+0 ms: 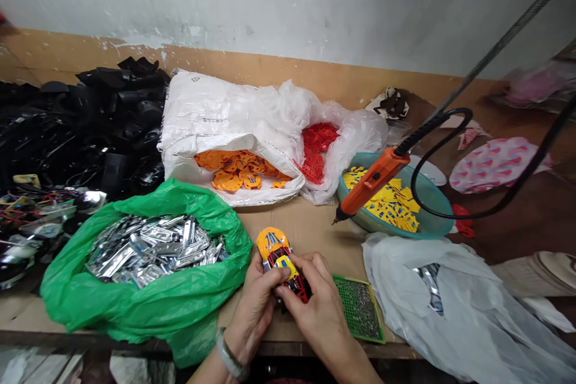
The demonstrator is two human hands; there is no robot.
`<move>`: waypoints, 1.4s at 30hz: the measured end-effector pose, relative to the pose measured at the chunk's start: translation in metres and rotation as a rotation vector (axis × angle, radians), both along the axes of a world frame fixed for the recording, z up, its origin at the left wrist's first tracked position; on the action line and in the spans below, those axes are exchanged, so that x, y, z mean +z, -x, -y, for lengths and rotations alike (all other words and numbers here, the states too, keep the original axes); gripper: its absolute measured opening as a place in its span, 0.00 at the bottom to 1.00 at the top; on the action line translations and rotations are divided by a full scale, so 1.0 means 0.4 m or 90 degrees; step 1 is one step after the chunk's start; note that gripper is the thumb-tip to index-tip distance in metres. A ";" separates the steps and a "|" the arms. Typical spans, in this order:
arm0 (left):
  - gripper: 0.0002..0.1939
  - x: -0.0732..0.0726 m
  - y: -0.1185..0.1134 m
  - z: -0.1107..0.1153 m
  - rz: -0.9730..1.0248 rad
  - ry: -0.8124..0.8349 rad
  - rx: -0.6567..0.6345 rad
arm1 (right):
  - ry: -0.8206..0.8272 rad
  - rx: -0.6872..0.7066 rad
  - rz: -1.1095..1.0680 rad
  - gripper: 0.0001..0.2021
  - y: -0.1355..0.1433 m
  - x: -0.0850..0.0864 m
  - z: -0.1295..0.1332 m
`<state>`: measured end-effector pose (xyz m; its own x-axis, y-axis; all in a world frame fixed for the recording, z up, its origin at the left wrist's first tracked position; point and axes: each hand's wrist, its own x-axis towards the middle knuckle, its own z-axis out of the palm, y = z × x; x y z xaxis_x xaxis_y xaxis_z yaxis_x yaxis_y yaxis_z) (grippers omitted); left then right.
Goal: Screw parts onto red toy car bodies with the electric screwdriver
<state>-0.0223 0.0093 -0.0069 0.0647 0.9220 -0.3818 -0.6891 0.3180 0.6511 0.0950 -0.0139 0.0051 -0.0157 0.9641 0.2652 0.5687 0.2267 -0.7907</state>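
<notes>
A small toy car with an orange hood, a yellow roof and red frame parts is held between my two hands, over the front of the cardboard-covered table. My left hand grips its left side, thumb pressed on the yellow piece. On the other side my right hand closes around the car's rear, its thumb and fingers on the yellow and red parts. The underside is hidden by my fingers. Right of my hands lies a green tray of small metal screws. An orange electric screwdriver hangs above, tip down, apart from both hands.
A green bag of shiny silver parts stands at left. Behind are a white sack of orange pieces, a clear bag of red parts and a teal basin of yellow pieces. Black parts pile up far left; a whitish bag lies right.
</notes>
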 end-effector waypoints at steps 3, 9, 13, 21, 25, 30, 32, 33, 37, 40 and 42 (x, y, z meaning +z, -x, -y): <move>0.25 0.000 0.010 -0.001 0.006 0.001 -0.010 | 0.040 -0.001 -0.116 0.13 -0.025 0.006 -0.010; 0.26 0.012 0.018 0.006 0.001 -0.020 -0.070 | 0.269 0.035 -0.322 0.22 -0.047 -0.003 -0.044; 0.27 0.006 0.017 0.015 -0.018 -0.037 -0.089 | 0.296 0.085 -0.382 0.21 -0.032 0.003 -0.046; 0.29 0.000 0.036 0.023 0.019 -0.063 -0.170 | 0.276 0.064 -0.415 0.21 -0.028 0.005 -0.046; 0.21 -0.011 0.055 0.014 0.119 0.004 -0.208 | 0.311 0.052 -0.427 0.22 -0.034 -0.007 -0.053; 0.22 -0.011 0.063 0.013 0.131 0.033 -0.224 | 0.322 0.047 -0.439 0.22 -0.030 -0.013 -0.049; 0.24 -0.004 0.060 0.017 0.073 -0.005 -0.221 | 0.321 0.041 -0.434 0.22 -0.026 -0.012 -0.046; 0.25 -0.001 0.057 0.020 0.039 -0.030 -0.220 | 0.319 0.039 -0.431 0.22 -0.024 -0.012 -0.044; 0.28 0.001 0.045 0.023 -0.045 -0.077 -0.204 | 0.318 0.048 -0.445 0.21 -0.024 -0.010 -0.042; 0.29 -0.005 0.037 0.022 -0.070 -0.071 -0.191 | 0.324 0.051 -0.462 0.20 -0.030 -0.009 -0.042; 0.30 -0.010 0.033 0.022 -0.096 -0.069 -0.176 | 0.320 0.058 -0.462 0.18 -0.033 -0.006 -0.040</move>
